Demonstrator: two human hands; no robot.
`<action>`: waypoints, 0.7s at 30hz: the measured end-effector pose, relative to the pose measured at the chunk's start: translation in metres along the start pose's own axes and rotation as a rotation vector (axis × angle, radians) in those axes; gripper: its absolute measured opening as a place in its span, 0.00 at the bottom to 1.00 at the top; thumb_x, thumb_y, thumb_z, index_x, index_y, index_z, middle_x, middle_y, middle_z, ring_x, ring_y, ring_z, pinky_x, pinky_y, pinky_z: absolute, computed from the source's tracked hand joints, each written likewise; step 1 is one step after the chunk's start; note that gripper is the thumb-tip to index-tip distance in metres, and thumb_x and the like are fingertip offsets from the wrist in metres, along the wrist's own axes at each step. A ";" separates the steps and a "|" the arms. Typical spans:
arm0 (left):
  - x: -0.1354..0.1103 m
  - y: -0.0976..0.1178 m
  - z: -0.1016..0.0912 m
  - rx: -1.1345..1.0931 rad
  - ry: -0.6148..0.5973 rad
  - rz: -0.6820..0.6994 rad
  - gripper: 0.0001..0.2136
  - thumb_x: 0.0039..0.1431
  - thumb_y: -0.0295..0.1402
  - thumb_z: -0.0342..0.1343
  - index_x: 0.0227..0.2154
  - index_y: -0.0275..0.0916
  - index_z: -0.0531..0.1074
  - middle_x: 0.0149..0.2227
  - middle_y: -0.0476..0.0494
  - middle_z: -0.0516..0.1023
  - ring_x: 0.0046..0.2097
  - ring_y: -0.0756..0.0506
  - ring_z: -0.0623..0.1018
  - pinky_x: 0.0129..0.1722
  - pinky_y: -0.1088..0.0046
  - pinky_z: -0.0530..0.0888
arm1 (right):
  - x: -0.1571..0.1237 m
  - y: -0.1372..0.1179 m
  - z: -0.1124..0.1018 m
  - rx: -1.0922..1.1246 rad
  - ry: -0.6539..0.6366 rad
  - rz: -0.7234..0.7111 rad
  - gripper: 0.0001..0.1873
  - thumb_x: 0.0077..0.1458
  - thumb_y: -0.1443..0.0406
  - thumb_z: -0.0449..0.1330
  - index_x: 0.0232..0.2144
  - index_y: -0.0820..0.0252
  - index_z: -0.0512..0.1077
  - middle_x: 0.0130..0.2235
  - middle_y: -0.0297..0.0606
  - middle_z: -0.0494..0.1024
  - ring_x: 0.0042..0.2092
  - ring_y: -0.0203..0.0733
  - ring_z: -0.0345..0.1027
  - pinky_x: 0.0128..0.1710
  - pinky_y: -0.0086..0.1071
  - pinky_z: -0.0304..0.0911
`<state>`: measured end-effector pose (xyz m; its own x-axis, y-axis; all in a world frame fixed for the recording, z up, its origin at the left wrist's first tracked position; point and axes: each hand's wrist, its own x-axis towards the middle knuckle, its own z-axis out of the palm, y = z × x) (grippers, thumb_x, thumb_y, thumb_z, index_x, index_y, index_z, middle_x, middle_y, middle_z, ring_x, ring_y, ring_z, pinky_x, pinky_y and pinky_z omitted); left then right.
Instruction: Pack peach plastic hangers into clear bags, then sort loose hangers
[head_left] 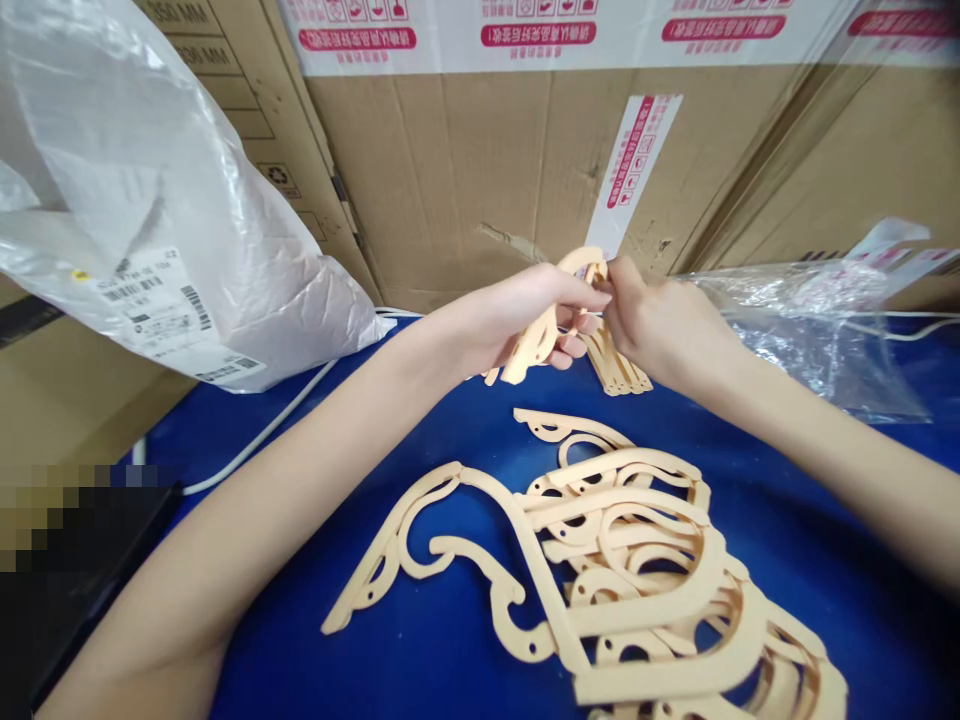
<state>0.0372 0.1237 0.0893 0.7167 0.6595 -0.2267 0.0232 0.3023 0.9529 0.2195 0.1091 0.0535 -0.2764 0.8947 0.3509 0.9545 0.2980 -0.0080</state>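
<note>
Blue tabletop (300,660), brown cartons (450,160) behind, heaped cream hangers (645,612)

Left hand (531,298): I grip a cream curved piece (534,346)
Right hand (661,318): curled at its upper end, grip hidden
Blue table (300,640): a heap of cream pieces (654,609) below my hands
Back: white bag (247,230) left, cardboard boxes (465,150), clear plastic (825,350) right

Blue tabletop (300,650), piled beige hangers (660,682), white cable (262,450)
</note>
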 end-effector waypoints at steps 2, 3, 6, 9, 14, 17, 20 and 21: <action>-0.002 0.004 0.000 -0.108 -0.085 -0.015 0.07 0.63 0.26 0.47 0.28 0.37 0.61 0.25 0.50 0.62 0.23 0.57 0.62 0.22 0.79 0.57 | -0.002 -0.002 -0.001 -0.020 0.041 0.008 0.28 0.61 0.66 0.44 0.61 0.70 0.62 0.47 0.61 0.78 0.37 0.54 0.74 0.32 0.40 0.61; -0.004 0.006 0.001 -0.113 -0.104 -0.027 0.07 0.64 0.28 0.47 0.28 0.37 0.61 0.25 0.49 0.62 0.22 0.57 0.62 0.22 0.79 0.56 | -0.003 -0.002 0.000 -0.017 0.049 0.006 0.31 0.61 0.67 0.43 0.65 0.69 0.58 0.50 0.61 0.77 0.37 0.53 0.74 0.33 0.41 0.61; -0.007 0.009 0.007 0.063 -0.005 -0.045 0.07 0.64 0.27 0.46 0.29 0.38 0.60 0.25 0.50 0.62 0.22 0.56 0.62 0.23 0.78 0.57 | -0.002 -0.001 0.001 0.051 0.014 -0.009 0.34 0.61 0.65 0.45 0.68 0.68 0.52 0.42 0.53 0.80 0.31 0.49 0.73 0.31 0.40 0.62; -0.008 0.005 0.009 0.592 0.105 0.001 0.06 0.58 0.23 0.51 0.29 0.39 0.61 0.25 0.52 0.63 0.23 0.54 0.63 0.24 0.75 0.60 | 0.003 0.009 0.001 0.207 -0.049 -0.016 0.28 0.66 0.62 0.40 0.64 0.64 0.60 0.30 0.41 0.78 0.27 0.43 0.71 0.30 0.37 0.64; 0.006 -0.014 -0.008 1.277 0.237 0.185 0.06 0.57 0.26 0.52 0.37 0.37 0.67 0.34 0.45 0.74 0.33 0.47 0.73 0.31 0.71 0.67 | 0.011 0.034 0.000 0.187 -0.126 0.182 0.25 0.71 0.60 0.36 0.52 0.61 0.70 0.29 0.39 0.76 0.29 0.41 0.72 0.34 0.37 0.67; 0.016 -0.026 -0.020 1.598 0.172 0.327 0.10 0.58 0.25 0.53 0.43 0.33 0.69 0.47 0.37 0.75 0.49 0.40 0.75 0.47 0.66 0.70 | 0.010 0.043 0.008 0.060 -0.204 0.246 0.17 0.68 0.58 0.51 0.48 0.63 0.72 0.40 0.43 0.78 0.40 0.43 0.74 0.43 0.42 0.70; 0.022 -0.036 -0.027 1.712 0.054 0.297 0.11 0.57 0.24 0.54 0.44 0.32 0.71 0.49 0.35 0.76 0.52 0.39 0.75 0.50 0.65 0.71 | 0.005 0.047 0.017 -0.009 -0.298 0.277 0.20 0.63 0.56 0.59 0.53 0.60 0.70 0.53 0.43 0.74 0.50 0.44 0.72 0.48 0.45 0.71; 0.023 -0.038 -0.029 1.717 0.053 0.281 0.12 0.57 0.24 0.54 0.44 0.31 0.71 0.49 0.34 0.77 0.51 0.38 0.76 0.49 0.64 0.71 | 0.004 0.047 0.019 -0.021 -0.320 0.282 0.20 0.63 0.57 0.60 0.54 0.59 0.70 0.55 0.44 0.73 0.51 0.45 0.71 0.49 0.46 0.71</action>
<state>0.0322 0.1472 0.0418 0.8073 0.5901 -0.0027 0.5890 -0.8055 0.0653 0.2615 0.1331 0.0367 -0.0218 0.9993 0.0289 0.9989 0.0230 -0.0419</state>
